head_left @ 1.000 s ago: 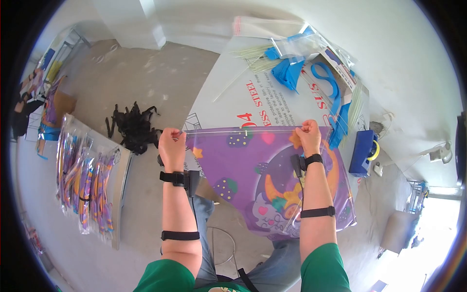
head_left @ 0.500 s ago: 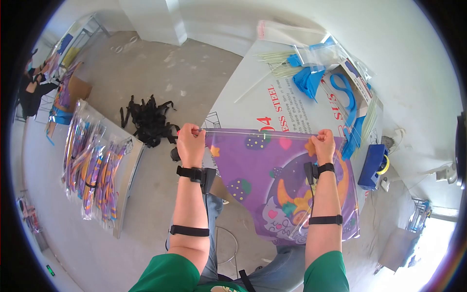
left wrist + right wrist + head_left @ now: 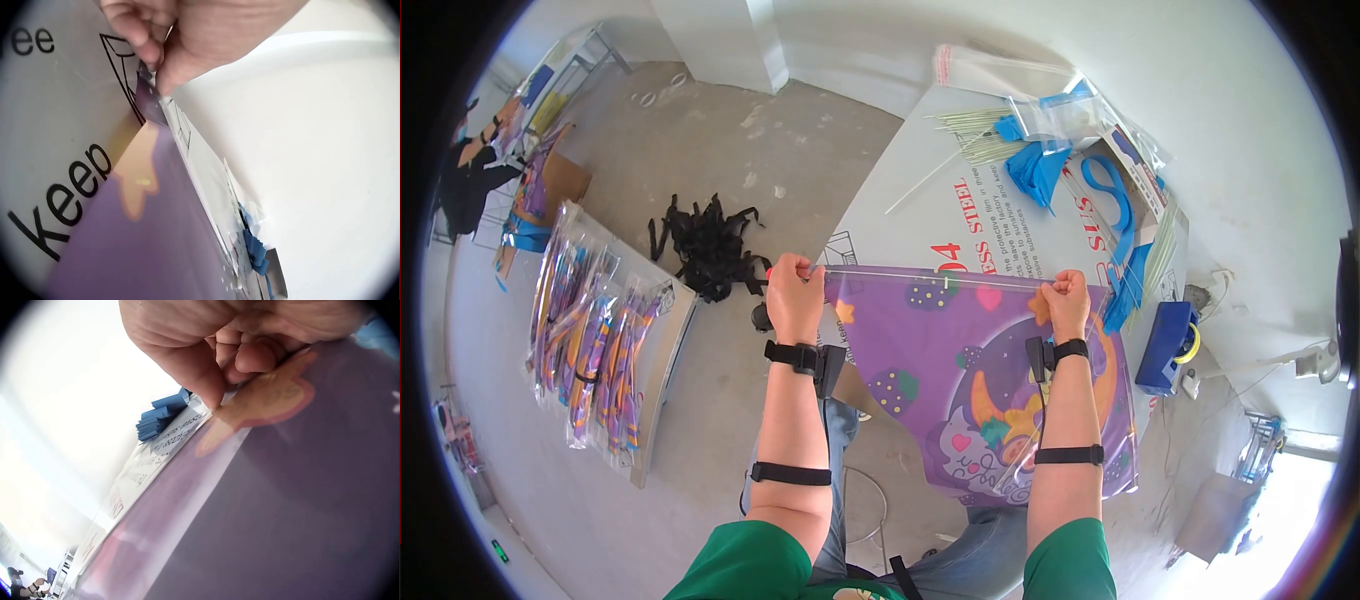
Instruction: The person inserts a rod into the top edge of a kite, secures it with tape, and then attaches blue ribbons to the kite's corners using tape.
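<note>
A purple printed plastic sheet [image 3: 880, 350] with moons, stars and strawberries hangs over the near side of the table. Along its top edge runs a thin pale rod [image 3: 1000, 284]. My left hand [image 3: 796, 300] pinches the sheet's left corner between thumb and fingers, seen close up in the left wrist view, where an orange star [image 3: 137, 165] lies just below the fingertips. Near the other end of the same edge, my right hand [image 3: 1068, 303] pinches the sheet beside another orange star [image 3: 262, 403]. Between the two hands the edge is stretched straight.
Blue strips [image 3: 1038, 172], pale thin sticks [image 3: 975, 128], clear bags [image 3: 990, 72] and an open box [image 3: 1135, 185] lie at the table's far side. A blue tape dispenser [image 3: 1164, 350] stands right. Leftward are black straps [image 3: 705, 245] and bagged colourful bundles [image 3: 590, 350].
The head view has turned a little, so hands, sheet and table all appear farther right than a second ago. Both hands keep their pinch on the sheet's edge.
</note>
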A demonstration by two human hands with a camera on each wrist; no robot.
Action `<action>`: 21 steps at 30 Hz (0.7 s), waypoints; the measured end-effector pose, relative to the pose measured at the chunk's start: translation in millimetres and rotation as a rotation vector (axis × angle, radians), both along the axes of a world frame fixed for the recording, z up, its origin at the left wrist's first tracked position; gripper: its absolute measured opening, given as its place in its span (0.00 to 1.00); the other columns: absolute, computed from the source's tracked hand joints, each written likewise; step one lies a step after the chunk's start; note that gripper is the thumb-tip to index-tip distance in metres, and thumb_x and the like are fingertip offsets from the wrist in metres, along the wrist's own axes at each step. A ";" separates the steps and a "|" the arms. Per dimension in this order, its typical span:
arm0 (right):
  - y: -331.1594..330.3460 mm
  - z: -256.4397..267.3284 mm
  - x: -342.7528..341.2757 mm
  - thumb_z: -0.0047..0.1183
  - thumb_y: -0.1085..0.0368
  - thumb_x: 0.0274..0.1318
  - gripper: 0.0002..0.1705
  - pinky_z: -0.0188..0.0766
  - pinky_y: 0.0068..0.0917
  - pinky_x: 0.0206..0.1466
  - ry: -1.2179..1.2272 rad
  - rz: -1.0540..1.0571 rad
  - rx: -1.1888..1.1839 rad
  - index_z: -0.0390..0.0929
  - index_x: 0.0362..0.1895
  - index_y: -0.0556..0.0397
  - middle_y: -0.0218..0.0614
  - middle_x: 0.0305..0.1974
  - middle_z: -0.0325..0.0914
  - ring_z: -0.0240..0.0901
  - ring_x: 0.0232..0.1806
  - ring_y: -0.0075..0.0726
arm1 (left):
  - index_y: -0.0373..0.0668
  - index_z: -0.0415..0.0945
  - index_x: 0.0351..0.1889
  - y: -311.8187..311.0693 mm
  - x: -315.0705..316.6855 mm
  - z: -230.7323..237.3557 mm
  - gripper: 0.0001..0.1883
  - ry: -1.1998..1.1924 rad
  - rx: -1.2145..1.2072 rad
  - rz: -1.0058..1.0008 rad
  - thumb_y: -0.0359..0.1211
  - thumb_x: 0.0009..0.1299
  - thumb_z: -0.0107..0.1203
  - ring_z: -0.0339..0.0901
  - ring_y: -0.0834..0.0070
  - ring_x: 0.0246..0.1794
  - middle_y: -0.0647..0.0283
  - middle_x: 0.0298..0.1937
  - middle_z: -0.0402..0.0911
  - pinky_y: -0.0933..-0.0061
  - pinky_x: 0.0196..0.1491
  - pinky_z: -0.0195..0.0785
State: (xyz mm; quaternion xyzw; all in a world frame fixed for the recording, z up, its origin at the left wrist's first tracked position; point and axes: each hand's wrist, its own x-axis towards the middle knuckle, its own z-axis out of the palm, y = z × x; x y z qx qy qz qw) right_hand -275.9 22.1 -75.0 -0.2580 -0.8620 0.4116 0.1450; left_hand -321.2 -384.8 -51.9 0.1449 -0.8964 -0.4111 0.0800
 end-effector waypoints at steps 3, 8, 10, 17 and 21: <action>-0.4 0.6 0.1 0.64 0.70 0.39 0.17 0.69 0.25 0.32 0.000 0.000 0.003 0.71 0.35 0.52 0.29 0.23 0.75 0.72 0.25 0.26 | 0.40 0.72 0.32 -0.1 0.5 2.1 0.12 0.000 -0.016 -0.007 0.30 0.55 0.63 0.74 0.64 0.32 0.62 0.27 0.76 0.67 0.37 0.68; -1.2 2.0 0.3 0.64 0.70 0.39 0.18 0.69 0.25 0.32 -0.004 -0.003 0.009 0.71 0.35 0.52 0.30 0.24 0.75 0.72 0.26 0.26 | 0.40 0.72 0.33 -1.9 0.1 1.3 0.12 -0.021 -0.018 -0.008 0.30 0.55 0.64 0.74 0.64 0.35 0.62 0.29 0.75 0.67 0.39 0.68; -0.5 1.1 0.1 0.64 0.70 0.39 0.18 0.69 0.25 0.32 -0.007 0.003 0.026 0.71 0.36 0.52 0.30 0.24 0.75 0.72 0.26 0.26 | 0.39 0.72 0.35 -3.0 0.7 0.6 0.14 0.000 -0.048 -0.020 0.31 0.55 0.64 0.73 0.64 0.38 0.60 0.34 0.75 0.66 0.41 0.68; -2.6 3.7 0.7 0.64 0.70 0.39 0.18 0.69 0.25 0.33 0.007 0.004 -0.017 0.70 0.36 0.52 0.30 0.24 0.75 0.72 0.26 0.26 | 0.38 0.72 0.41 -7.7 0.7 -3.0 0.19 -0.070 -0.025 0.013 0.34 0.55 0.65 0.73 0.63 0.40 0.58 0.41 0.74 0.65 0.43 0.68; -2.5 3.3 0.8 0.64 0.70 0.40 0.17 0.69 0.25 0.33 0.000 0.005 -0.017 0.70 0.35 0.53 0.30 0.24 0.75 0.72 0.26 0.26 | 0.35 0.71 0.48 -15.5 -1.9 -15.1 0.25 -0.133 0.108 0.031 0.36 0.55 0.65 0.75 0.66 0.36 0.57 0.38 0.75 0.68 0.39 0.69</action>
